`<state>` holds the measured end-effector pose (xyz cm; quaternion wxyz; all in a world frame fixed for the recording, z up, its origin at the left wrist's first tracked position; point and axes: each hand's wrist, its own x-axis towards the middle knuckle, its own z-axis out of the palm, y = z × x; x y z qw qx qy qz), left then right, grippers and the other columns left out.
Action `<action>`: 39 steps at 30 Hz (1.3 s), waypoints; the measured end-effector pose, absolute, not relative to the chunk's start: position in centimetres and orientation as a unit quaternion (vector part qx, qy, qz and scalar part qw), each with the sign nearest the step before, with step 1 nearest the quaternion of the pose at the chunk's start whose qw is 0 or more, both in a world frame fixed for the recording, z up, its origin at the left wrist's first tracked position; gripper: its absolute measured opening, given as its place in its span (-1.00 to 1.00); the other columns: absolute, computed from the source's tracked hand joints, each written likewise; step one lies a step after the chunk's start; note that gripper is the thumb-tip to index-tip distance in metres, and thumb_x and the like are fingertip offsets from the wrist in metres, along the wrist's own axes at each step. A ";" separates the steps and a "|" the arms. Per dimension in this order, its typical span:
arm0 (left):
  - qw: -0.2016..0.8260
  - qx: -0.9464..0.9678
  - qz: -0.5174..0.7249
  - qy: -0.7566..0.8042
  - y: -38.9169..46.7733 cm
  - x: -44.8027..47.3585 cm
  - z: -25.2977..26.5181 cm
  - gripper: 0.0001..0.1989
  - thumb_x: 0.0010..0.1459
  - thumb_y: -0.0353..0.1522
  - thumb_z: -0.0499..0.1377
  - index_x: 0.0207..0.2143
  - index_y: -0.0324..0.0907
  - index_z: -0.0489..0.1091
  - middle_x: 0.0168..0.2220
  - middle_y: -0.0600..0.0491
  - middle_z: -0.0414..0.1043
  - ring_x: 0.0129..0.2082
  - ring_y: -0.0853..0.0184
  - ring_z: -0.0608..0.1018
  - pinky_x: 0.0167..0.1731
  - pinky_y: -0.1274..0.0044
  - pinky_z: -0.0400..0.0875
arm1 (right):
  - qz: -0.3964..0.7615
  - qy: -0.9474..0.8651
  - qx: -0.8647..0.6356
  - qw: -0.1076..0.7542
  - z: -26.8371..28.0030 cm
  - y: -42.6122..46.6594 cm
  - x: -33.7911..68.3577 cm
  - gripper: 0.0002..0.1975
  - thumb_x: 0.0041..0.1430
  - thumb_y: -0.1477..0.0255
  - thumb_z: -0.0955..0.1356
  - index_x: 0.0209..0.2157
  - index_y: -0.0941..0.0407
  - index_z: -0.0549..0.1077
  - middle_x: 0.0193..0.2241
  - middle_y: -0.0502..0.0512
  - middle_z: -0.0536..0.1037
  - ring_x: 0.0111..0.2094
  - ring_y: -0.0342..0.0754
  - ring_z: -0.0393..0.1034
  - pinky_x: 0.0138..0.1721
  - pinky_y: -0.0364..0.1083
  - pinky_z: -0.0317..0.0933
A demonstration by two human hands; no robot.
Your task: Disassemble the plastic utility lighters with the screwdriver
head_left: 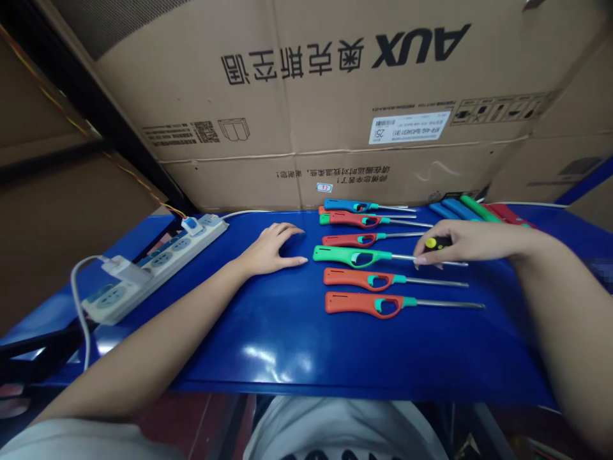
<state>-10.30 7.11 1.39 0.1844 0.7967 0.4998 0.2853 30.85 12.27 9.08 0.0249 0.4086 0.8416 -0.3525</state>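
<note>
My left hand (pixel 275 249) rests on the blue table, left of the lighters, with thumb and fingers apart and nothing in it. My right hand (pixel 443 243) is closed around a black handle with a yellow end (pixel 431 243); the rest of that tool is hidden. Its fingertips are at the metal tube of a green gas lighter (pixel 330 255). Two orange lighters (pixel 352 303) lie nearer to me, roughly parallel to it. Beyond it are a red lighter (pixel 335 240), another red one (pixel 342 219) and a blue one (pixel 338 204), partly overlapping others.
More lighter handles in blue, green (pixel 479 208) and red lie at the back right, behind my right hand. A white power strip (pixel 163 268) with plugs and cables lies at the left. A large cardboard box (pixel 287 115) stands along the back edge of the blue table (pixel 335 358).
</note>
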 end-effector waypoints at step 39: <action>0.025 0.876 0.240 0.418 9.5 -4.8 2.5 -0.73 0.35 -0.24 0.07 -0.05 -0.14 0.48 0.00 -0.11 0.46 0.03 0.08 0.46 0.10 0.21 0.33 | -0.183 0.933 0.302 0.074 7.8 8.0 24.9 -0.78 0.01 0.40 0.42 -0.58 0.12 0.31 -0.40 -0.04 0.37 -0.48 -0.20 0.17 -0.46 -0.14 -0.06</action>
